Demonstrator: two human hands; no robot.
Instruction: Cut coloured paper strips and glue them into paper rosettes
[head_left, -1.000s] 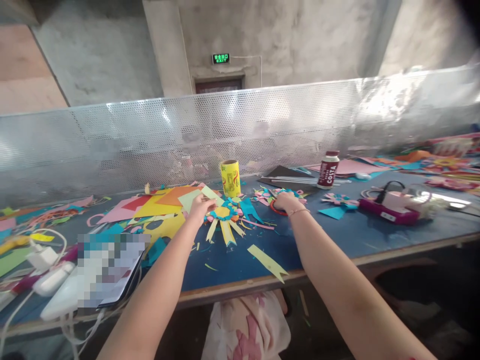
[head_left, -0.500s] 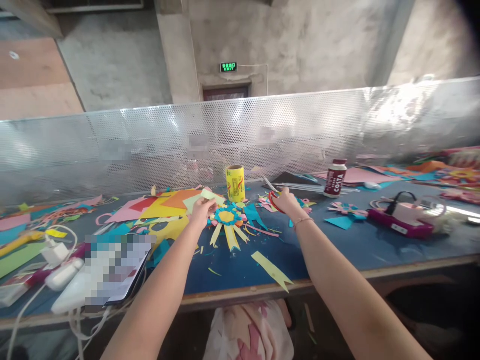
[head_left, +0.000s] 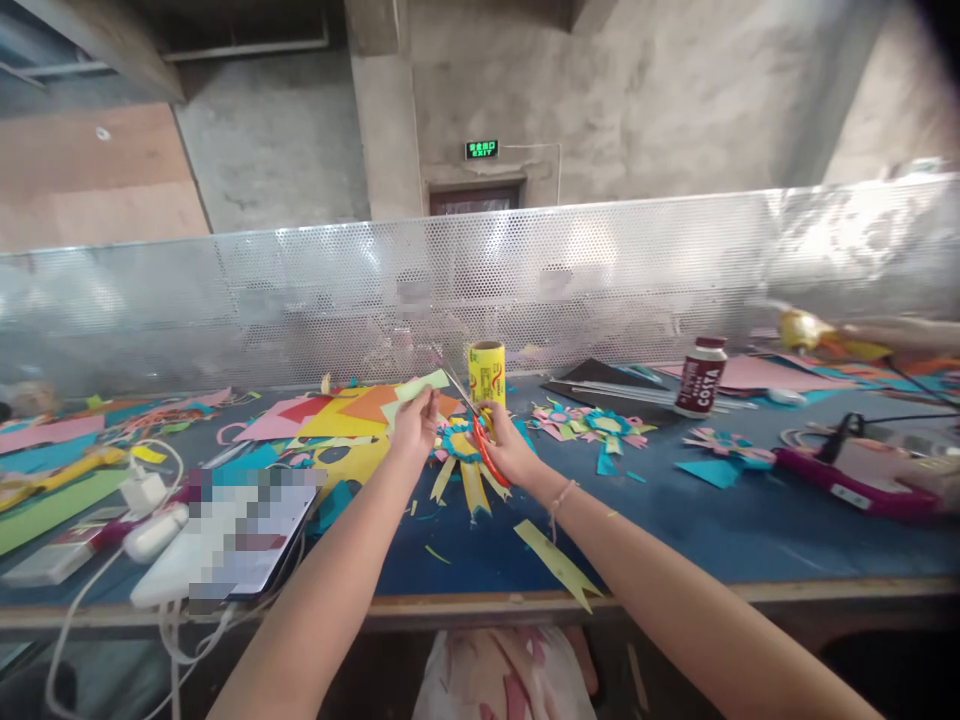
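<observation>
While the left hand (head_left: 417, 428) pinches a piece of pale green paper (head_left: 427, 384) between closed thumb and fingers, the right hand (head_left: 510, 445) is wrapped round the handles of the red-handled scissors (head_left: 486, 458), fingers curled in; the blades point far and left, their tips just beside the paper's right end (whether they touch it, I cannot tell). Both are held above the tabletop (head_left: 675, 545), over a paper rosette (head_left: 459, 442) with notched tails; a yellow printed tube (head_left: 487, 368) stands just beyond the scissors, and a notched paper strip (head_left: 556, 562) lies near the front edge.

The paper seems thin and is gripped from one side only, so it could bend or slip between the blades, leaving a crooked cut; the left fingertips are close to the blade line, so a careless closing might nick them; the right hand, low over the rosette, could crush its tails or drag it; a forward push of the blades might knock the tube over.
</observation>
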